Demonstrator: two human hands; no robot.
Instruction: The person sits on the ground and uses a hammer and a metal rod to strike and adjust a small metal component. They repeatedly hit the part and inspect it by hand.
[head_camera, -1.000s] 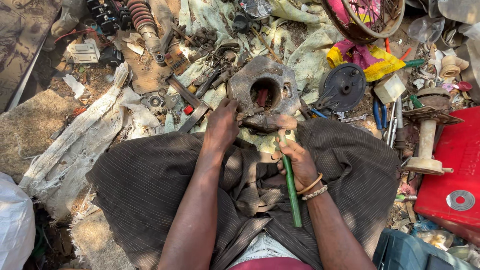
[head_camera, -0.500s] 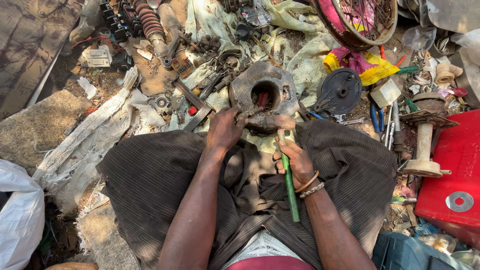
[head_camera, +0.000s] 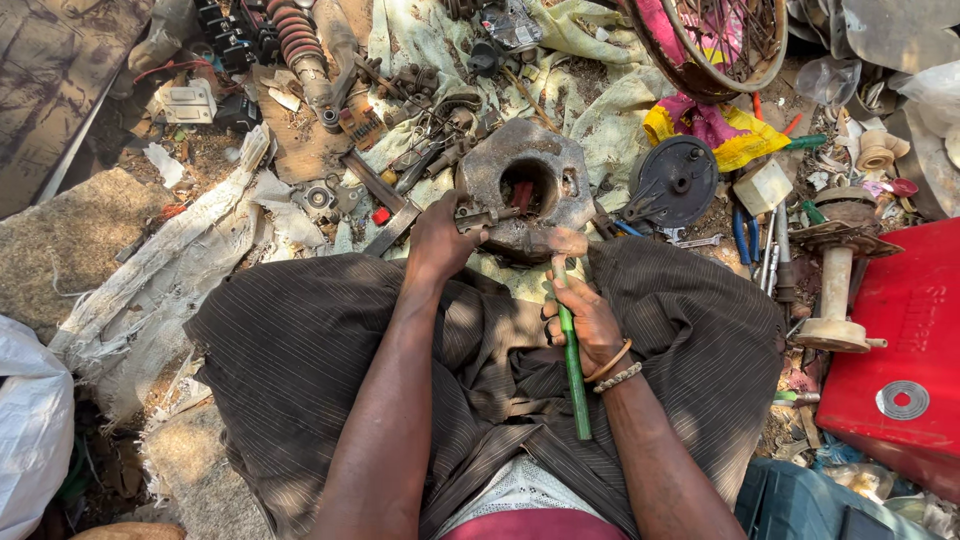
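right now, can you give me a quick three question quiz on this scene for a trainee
1. True or false: the right hand grips a green-handled hammer whose head lies against the rusty round metal housing with a centre hole.
2. Multiple choice: where is the left hand? A) on the red flat metal box B) at the left edge of the housing C) on the white sack
3. Fill in: the dark round metal disc lies to the housing's ____ in the picture.

Key: 1 true; 2 B; 3 right
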